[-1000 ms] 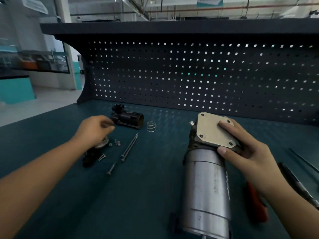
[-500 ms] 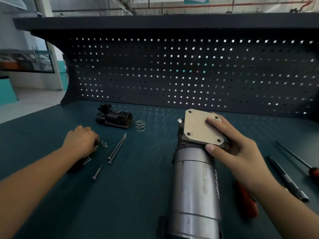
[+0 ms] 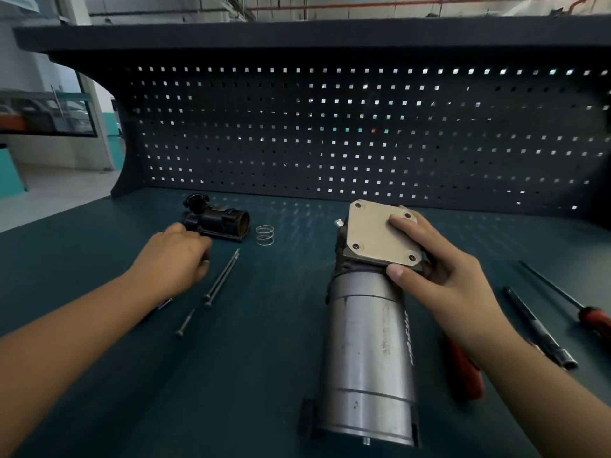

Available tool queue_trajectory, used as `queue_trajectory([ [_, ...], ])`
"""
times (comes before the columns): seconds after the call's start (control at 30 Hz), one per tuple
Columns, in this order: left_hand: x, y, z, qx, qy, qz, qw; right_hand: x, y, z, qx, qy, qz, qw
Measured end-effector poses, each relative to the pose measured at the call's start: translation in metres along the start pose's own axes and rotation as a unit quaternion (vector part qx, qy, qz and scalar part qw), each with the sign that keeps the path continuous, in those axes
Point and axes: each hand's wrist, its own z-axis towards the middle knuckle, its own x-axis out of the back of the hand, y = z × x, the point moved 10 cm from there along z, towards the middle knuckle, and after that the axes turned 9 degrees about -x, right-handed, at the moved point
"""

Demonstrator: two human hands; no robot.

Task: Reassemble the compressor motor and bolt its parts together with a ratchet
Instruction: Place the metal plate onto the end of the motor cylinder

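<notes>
The silver compressor motor (image 3: 367, 352) lies lengthwise on the bench, its head with a square metal plate (image 3: 373, 233) at the far end. My right hand (image 3: 443, 276) grips that head, fingers on the plate and thumb on its near edge. To the left, my left hand (image 3: 175, 256) has its fingers curled down where small screws lay, pinching one at the fingertips. Just beyond it sits a black cylinder housing (image 3: 218, 221) with a wire spring (image 3: 265, 234) beside it. Two long bolts (image 3: 221, 277) and a shorter bolt (image 3: 184, 322) lie right of my left hand.
At the right lie a black socket driver (image 3: 539, 328) and a red-handled screwdriver (image 3: 591, 319). Another red-handled tool (image 3: 463, 368) shows under my right forearm. A dark pegboard (image 3: 363, 133) walls the back of the teal bench (image 3: 231, 375).
My left hand has left the black part at the near left and moved forward and right onto the small screws. My right hand stays on the motor head.
</notes>
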Motion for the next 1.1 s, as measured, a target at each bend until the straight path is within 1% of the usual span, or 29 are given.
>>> queue_trajectory([
  [0.07,0.03,0.023,-0.001,-0.019,0.064,-0.102,0.993,0.0,0.0,0.0,-0.002,-0.001,0.001,1.0],
  [0.1,0.047,0.036,-0.002,-0.028,0.098,-0.154,0.983,-0.001,0.001,0.0,-0.002,-0.002,0.001,1.0],
  [0.17,0.085,0.061,-0.009,-0.054,0.168,-0.244,0.954,-0.002,0.001,0.001,-0.001,-0.004,0.0,1.0],
  [0.23,0.12,0.081,-0.018,-0.076,0.223,-0.332,0.913,-0.002,0.002,0.001,-0.002,-0.008,0.0,1.0],
  [0.37,0.158,0.113,-0.026,-0.109,0.254,-0.505,0.818,-0.002,0.005,0.002,-0.004,-0.011,-0.009,1.0],
  [0.4,0.163,0.12,-0.027,-0.12,0.257,-0.527,0.801,-0.002,0.005,0.002,-0.004,-0.013,-0.011,1.0],
  [0.47,0.167,0.13,-0.026,-0.132,0.258,-0.547,0.785,-0.003,0.004,0.002,-0.002,-0.016,-0.006,1.0],
  [0.53,0.162,0.136,-0.022,-0.13,0.253,-0.549,0.786,-0.004,0.001,0.002,0.002,-0.019,-0.002,1.0],
  [0.63,0.151,0.141,-0.017,-0.12,0.24,-0.513,0.816,-0.006,0.001,0.002,0.005,-0.024,0.0,1.0],
  [0.7,0.147,0.142,-0.014,-0.12,0.233,-0.498,0.827,-0.006,0.002,0.003,0.006,-0.024,0.003,1.0],
  [0.83,0.148,0.144,-0.013,-0.143,0.235,-0.48,0.833,-0.006,0.002,0.003,0.007,-0.025,0.007,1.0],
  [1.0,0.155,0.148,-0.014,-0.169,0.231,-0.419,0.862,-0.006,0.001,0.002,0.013,-0.027,0.007,1.0],
  [1.1,0.156,0.148,-0.013,-0.173,0.218,-0.404,0.871,-0.005,0.0,0.002,0.015,-0.025,0.009,1.0],
])
